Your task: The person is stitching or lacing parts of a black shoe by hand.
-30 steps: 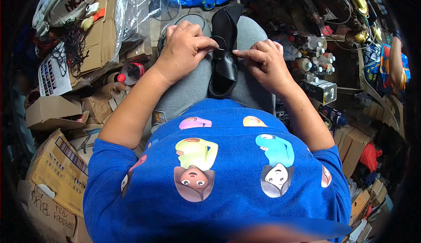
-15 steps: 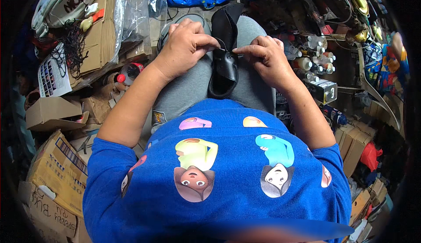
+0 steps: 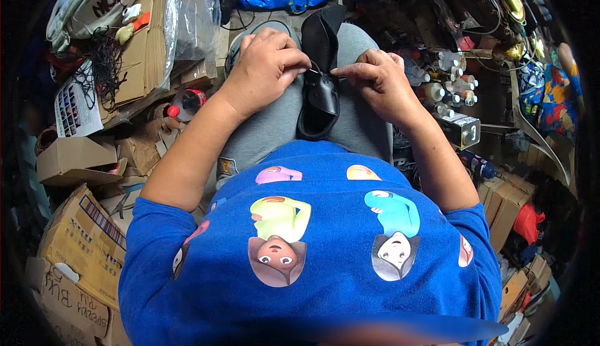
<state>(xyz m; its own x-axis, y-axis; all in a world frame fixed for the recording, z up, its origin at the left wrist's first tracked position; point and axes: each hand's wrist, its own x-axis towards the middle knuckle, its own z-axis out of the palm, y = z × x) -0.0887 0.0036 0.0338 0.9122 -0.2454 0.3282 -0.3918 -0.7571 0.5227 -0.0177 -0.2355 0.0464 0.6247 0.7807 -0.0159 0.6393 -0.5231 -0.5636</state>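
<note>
Meanwhile both hands have drawn closer over the black leather shoe (image 3: 320,90), left hand (image 3: 265,65) and right hand (image 3: 378,80) pinching its thin lace (image 3: 317,71) between fingertips, so the lacing continues.

The person's lap, in grey trousers (image 3: 275,127), carried a black leather shoe (image 3: 319,93) lying lengthwise between the thighs. On the floor to the left lay flattened cardboard boxes (image 3: 81,246) and a red-capped bottle (image 3: 184,103); to the right stood small white bottles (image 3: 453,77).
</note>
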